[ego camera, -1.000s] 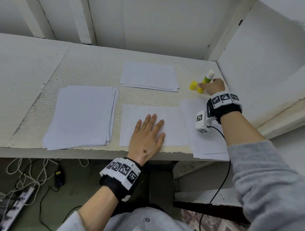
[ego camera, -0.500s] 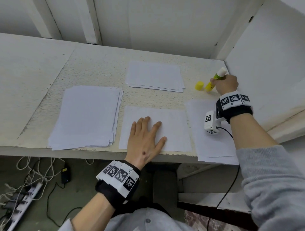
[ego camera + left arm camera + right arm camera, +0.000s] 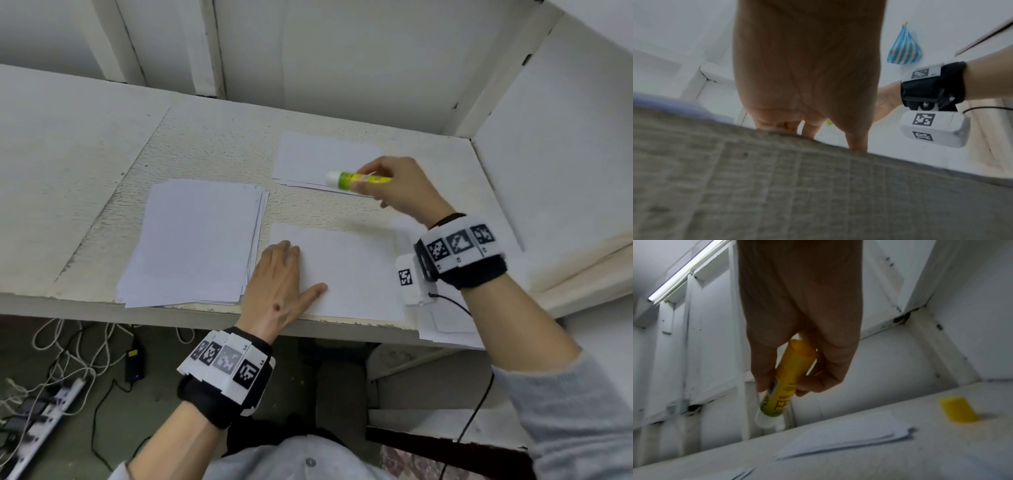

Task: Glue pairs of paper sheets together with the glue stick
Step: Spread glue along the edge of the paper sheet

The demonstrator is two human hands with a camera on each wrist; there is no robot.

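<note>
The glue stick [image 3: 356, 179] is uncapped and held above the table, its long axis roughly level, white tip pointing left, away from the wrist. The right hand [image 3: 399, 190] grips the barrel between thumb and curled fingers. The single sheet [image 3: 356, 270] to be glued lies on the near side of the glue stick, toward the table edge; the tip must swing down and toward the person to reach it. The left hand [image 3: 279, 284] lies flat, fingers straight, on the sheet's left edge. The yellow cap [image 3: 957, 410] stands on the table [image 3: 212, 147] to the stick's right.
</note>
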